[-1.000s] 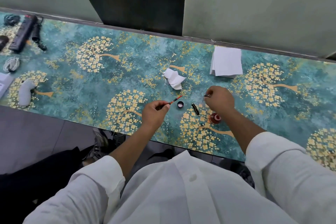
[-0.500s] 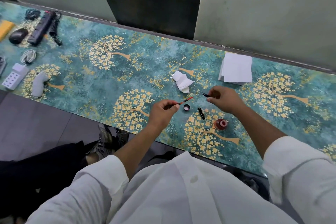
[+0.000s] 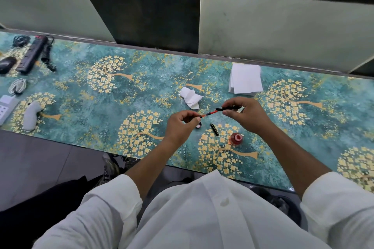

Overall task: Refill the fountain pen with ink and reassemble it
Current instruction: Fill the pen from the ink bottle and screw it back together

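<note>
My left hand (image 3: 180, 126) pinches the pen's front section, whose red ink-filled tube (image 3: 206, 115) sticks out to the right. My right hand (image 3: 245, 115) holds the black pen barrel (image 3: 226, 108) level, its open end meeting the tip of the red tube. Both are held just above the table. Below them on the table lie a small black bottle cap (image 3: 199, 126), a short black pen cap (image 3: 214, 129) and the open red ink bottle (image 3: 236, 138).
A crumpled white tissue (image 3: 191, 97) lies just behind my hands, with a stack of white paper (image 3: 245, 79) at the back right. Far left hold a power strip (image 3: 31, 54), a black mouse (image 3: 7, 64), coiled cables and a white handle-shaped object (image 3: 31, 114). The table's near edge (image 3: 141, 157) runs below my wrists.
My right hand has brought the black barrel leftward to the red tube held by my left hand; the two parts were apart before and now meet end to end.
</note>
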